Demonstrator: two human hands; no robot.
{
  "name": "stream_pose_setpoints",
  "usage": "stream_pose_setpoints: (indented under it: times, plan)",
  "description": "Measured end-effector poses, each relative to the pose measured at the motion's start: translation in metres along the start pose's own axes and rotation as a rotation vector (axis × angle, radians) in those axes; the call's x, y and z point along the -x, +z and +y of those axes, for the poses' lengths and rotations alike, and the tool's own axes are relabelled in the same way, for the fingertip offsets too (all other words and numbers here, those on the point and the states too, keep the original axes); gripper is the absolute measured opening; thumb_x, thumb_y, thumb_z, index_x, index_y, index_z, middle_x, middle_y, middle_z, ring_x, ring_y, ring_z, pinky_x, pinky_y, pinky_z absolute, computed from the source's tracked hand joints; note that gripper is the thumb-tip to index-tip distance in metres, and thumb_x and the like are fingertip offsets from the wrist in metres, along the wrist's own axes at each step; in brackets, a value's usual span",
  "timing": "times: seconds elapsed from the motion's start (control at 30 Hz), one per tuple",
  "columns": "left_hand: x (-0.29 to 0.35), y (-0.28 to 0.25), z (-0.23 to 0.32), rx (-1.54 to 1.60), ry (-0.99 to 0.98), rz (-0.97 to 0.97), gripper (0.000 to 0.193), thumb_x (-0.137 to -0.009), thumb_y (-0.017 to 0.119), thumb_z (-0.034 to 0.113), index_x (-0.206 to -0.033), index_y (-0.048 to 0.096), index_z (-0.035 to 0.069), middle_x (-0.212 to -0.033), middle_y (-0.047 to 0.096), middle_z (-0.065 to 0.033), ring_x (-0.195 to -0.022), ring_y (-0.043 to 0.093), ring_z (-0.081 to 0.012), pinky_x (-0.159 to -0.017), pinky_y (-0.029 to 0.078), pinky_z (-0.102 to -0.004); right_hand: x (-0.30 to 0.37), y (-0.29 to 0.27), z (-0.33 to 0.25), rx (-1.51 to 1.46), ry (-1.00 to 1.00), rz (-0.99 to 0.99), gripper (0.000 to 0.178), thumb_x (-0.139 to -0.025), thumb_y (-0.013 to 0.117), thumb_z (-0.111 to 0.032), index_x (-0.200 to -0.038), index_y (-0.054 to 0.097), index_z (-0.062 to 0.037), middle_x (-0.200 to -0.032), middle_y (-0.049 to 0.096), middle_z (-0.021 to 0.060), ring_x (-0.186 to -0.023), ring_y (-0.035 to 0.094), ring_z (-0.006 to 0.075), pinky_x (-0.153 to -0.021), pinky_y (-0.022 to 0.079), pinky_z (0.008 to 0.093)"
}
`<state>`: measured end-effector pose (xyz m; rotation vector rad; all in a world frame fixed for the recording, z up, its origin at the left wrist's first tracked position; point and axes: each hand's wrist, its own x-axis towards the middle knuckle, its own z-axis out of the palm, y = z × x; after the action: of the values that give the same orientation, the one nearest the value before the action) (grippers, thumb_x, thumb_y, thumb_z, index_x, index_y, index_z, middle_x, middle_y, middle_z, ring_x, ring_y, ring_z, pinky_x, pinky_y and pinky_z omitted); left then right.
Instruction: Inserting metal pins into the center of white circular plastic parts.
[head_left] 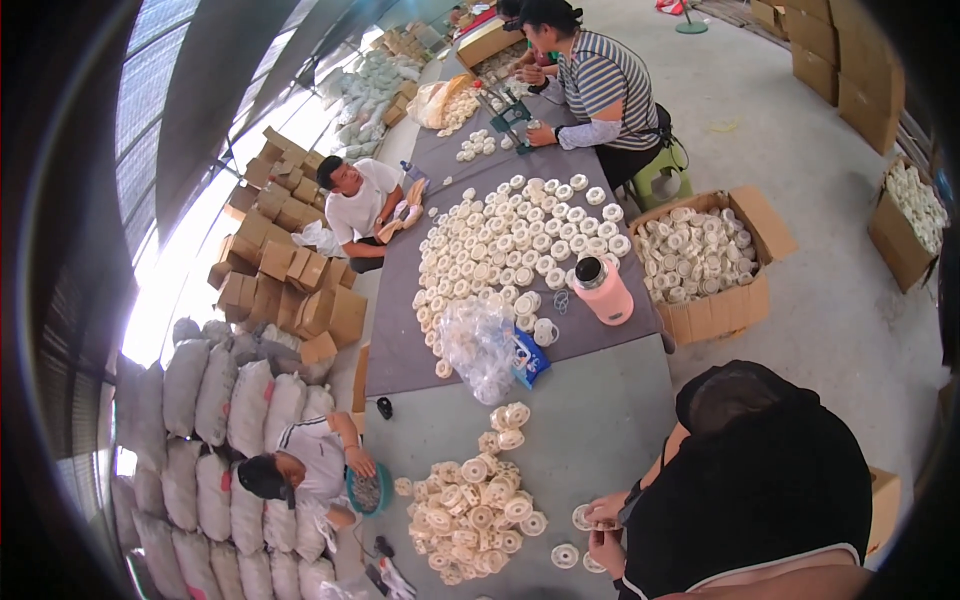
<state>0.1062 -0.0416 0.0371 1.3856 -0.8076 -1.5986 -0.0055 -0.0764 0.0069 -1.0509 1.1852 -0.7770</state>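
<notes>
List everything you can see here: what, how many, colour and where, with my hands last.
Heaped parts: uncounted, cream, table's near end
Loose discs: at least three, whitish, by the hands
Spread parts: uncounted, cream, on cloth
Table: one, grey, centre
Cloth: purplish-grey, over table's far part
Bottle: one, pink, on cloth
Bag: clear, cloth's near edge
Packet: one, blue, beside bag
Basin: one, teal, table's left edge
Sacks: many, whitish, stacked left
Cartons: many, brown, both sides
Co-workers: at least four, various clothing, around table
Right hand: one, bare, among discs
Left hand: one, bare, beside right
</notes>
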Motion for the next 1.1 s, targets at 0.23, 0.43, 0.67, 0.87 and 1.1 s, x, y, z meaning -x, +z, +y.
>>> stream_pose_setpoints:
  times: [0.23, 0.43, 0.67, 0.87, 1.1]
  plan:
    - [0.008, -0.002, 0.012, -0.599, 0.366, 0.065, 0.031, -0.070, 0.059, 0.000, -0.100, 0.053, -0.003, -0.088, 0.059, -0.0121, -0.078, 0.058, -0.0164, -0.067, 0.047, -0.0253, -0.031, 0.013, 0.040, -0.163, -0.001, -0.258, 0.039, -0.080, 0.045, -0.040, -0.099, 0.051, -0.0057, -0.087, 0.056, 0.0046, -0.080, 0.054, 0.0170, -0.069, 0.042, 0.0304]
    - [0.019, 0.011, 0.033, -0.674, 0.572, 0.128, 0.031, -0.069, 0.056, -0.004, -0.100, 0.053, -0.003, -0.090, 0.057, -0.0110, -0.079, 0.057, -0.0166, -0.071, 0.047, -0.0251, -0.039, 0.020, 0.052, -0.007, -0.027, -0.268, 0.038, -0.081, 0.045, -0.039, -0.098, 0.051, -0.0058, -0.085, 0.056, 0.0059, -0.080, 0.054, 0.0185, -0.069, 0.042, 0.0314]
    - [0.017, 0.012, 0.034, -0.229, 0.279, -0.134, 0.037, -0.070, 0.057, -0.004, -0.104, 0.043, -0.002, -0.097, 0.052, -0.0119, -0.091, 0.052, -0.0189, -0.077, 0.045, -0.0276, -0.045, 0.029, 0.078, 0.126, -0.045, -0.203, 0.036, -0.081, 0.044, -0.038, -0.097, 0.051, -0.0059, -0.084, 0.057, 0.0074, -0.079, 0.055, 0.0203, -0.068, 0.042, 0.0325]
    - [-0.003, 0.017, 0.021, -0.348, 0.202, -0.073, 0.035, -0.070, 0.062, 0.005, -0.100, 0.046, -0.002, -0.094, 0.052, -0.0111, -0.086, 0.052, -0.0178, -0.077, 0.042, -0.0286, -0.051, 0.007, 0.084, 0.256, -0.073, -0.174, 0.035, -0.082, 0.043, -0.037, -0.097, 0.051, -0.0060, -0.082, 0.057, 0.0087, -0.079, 0.055, 0.0218, -0.068, 0.042, 0.0334]
    - [-0.001, 0.048, 0.053, -0.914, 0.340, -0.129, 0.033, -0.063, 0.067, 0.016, -0.085, 0.051, -0.003, -0.085, 0.054, -0.0145, -0.075, 0.052, -0.0236, -0.069, 0.041, -0.0316, -0.061, -0.005, 0.094, 0.395, -0.093, -0.130, 0.034, -0.082, 0.042, -0.036, -0.096, 0.051, -0.0062, -0.081, 0.058, 0.0102, -0.078, 0.056, 0.0236, -0.068, 0.042, 0.0346]
